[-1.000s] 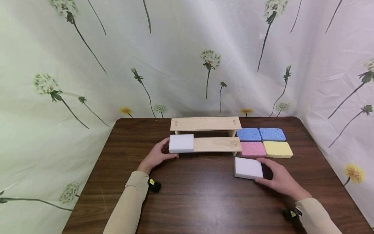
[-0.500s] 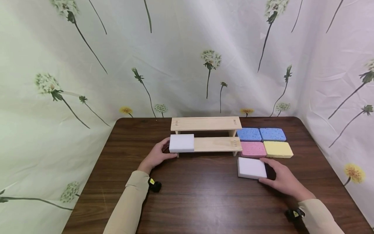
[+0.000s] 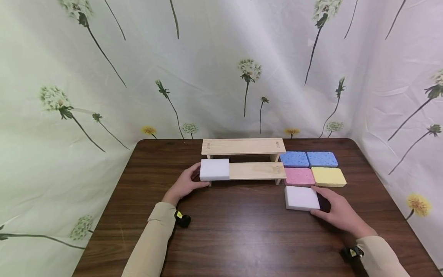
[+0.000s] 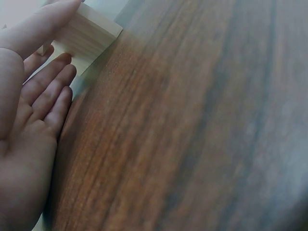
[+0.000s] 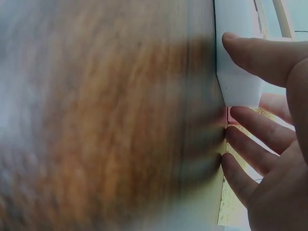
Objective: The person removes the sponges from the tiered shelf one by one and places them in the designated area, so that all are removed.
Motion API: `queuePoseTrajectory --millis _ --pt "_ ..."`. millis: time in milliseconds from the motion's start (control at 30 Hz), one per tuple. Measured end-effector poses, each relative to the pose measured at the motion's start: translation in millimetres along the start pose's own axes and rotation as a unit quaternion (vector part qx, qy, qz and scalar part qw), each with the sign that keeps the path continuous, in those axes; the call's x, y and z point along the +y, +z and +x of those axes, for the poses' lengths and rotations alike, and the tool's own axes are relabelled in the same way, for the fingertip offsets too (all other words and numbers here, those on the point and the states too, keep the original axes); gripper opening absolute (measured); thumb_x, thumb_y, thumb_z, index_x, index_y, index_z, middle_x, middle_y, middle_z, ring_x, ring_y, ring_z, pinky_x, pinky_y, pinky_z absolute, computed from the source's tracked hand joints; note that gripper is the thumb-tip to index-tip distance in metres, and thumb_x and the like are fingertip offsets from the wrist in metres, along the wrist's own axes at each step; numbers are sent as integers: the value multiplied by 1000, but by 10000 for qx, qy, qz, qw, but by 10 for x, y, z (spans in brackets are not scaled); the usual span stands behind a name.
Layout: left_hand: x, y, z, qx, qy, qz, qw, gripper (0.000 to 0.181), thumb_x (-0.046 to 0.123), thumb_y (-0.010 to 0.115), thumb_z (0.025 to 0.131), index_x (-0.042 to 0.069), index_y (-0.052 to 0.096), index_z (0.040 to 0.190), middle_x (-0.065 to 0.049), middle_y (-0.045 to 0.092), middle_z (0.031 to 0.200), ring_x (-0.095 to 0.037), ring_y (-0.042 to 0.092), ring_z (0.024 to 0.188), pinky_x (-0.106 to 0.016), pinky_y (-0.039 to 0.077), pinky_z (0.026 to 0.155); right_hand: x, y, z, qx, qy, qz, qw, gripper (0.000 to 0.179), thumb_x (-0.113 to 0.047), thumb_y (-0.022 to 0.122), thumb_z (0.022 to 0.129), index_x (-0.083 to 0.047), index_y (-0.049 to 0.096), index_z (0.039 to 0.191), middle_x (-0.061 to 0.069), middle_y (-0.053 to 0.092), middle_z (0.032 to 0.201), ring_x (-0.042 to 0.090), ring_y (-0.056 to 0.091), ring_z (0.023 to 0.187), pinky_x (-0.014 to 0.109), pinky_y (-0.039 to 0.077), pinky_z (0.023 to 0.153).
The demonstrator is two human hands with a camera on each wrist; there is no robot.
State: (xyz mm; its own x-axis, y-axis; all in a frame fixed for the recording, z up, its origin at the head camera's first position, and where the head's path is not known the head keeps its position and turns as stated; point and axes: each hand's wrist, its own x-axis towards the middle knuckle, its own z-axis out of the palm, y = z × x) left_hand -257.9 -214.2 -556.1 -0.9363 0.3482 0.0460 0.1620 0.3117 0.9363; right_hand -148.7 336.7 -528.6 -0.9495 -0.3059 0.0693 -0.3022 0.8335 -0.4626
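Note:
My left hand is at the left end of a low two-step wooden stand. Its thumb lies along the front by the stand's leg, the index finger behind. In the left wrist view, the thumb crosses the stand's end panel and the other fingers are loosely extended below. A white block sponge sits on the lower step beside this hand. My right hand pinches a second white block sponge between thumb and index finger, flat and low over the table, in front of a pink sponge.
A yellow sponge lies beside the pink one, with two blue sponges behind them, right of the stand. The dark wooden table ends at a flower-printed curtain at the back.
My right hand has slid the white sponge a short way to the right, in front of the pink sponge. The left hand stays still at the stand.

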Motion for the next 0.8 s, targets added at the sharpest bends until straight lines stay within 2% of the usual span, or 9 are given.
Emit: queuePoseTrajectory --millis 300,500,800 --pt "23 -1 -16 -19 -5 -23 10000 83 16 90 86 9 46 157 -15 56 151 -34 46 146 -55 32 123 31 -22 7 20 25 -61 10000 81 -23 91 84 2 51 150 28 58 145 48 56 132 66 45 107" --pt "-2 13 -14 11 31 -66 10000 82 13 89 86 7 46 156 -17 57 151 -34 46 147 -54 30 124 37 -31 16 128 -116 -74 9998 80 -24 91 84 3 52 149 28 59 143 48 57 130 66 46 105" --pt "-2 15 -8 -3 73 -60 10000 82 13 89 87 7 46 156 -17 57 150 -34 46 146 -54 30 124 81 -50 15 -114 36 -73 9999 79 -20 88 86 4 50 151 29 57 146 49 55 134 66 44 108"
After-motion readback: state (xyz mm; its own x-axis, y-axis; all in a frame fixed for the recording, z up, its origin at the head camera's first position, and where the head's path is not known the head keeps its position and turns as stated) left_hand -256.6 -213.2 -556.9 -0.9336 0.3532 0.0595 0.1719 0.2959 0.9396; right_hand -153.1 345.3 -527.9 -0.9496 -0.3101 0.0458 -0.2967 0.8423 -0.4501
